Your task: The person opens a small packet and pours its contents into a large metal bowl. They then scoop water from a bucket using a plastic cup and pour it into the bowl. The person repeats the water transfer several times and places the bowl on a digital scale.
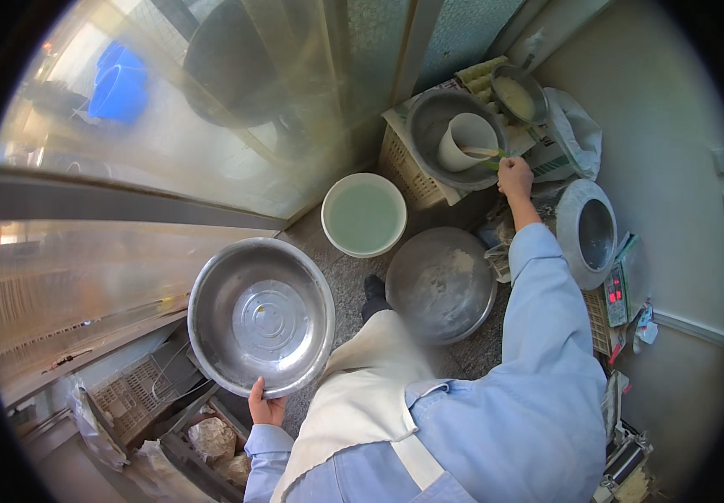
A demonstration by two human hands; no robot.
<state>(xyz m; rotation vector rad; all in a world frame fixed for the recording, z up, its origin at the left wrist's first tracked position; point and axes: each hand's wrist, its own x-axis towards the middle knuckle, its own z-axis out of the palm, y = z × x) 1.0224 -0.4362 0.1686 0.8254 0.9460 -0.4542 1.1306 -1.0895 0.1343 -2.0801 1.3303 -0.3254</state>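
**Scooping from a pail while an empty basin waits**

The person is standing over a cluster of vessels on the floor, and the step in hand appears to be scooping. The right hand (514,178) is reaching forward and is clenched around the handle of a green and pale scoop (487,154), whose end is dipping into a white plastic pail (465,140). What the pail holds is too hidden to tell. The pail is standing inside a grey metal basin (429,117), which is resting on a cream slatted plastic crate (408,172).

The left hand (265,410) is gripping the near rim of a large, round stainless-steel basin (261,314), holding it out to the left, tilted toward the camera; it is showing empty and clean.

As a judgement, the next move is calling for a steady lift of the scoop and a level basin brought within reach.

Between the two, a white round bucket (363,214) is holding pale greenish liquid. Just beside it, a second wide steel basin (441,283) is sitting on the floor with a light powdery smear inside. Behind the pail, a small metal bowl (518,96) is holding a pale, creamy mass.
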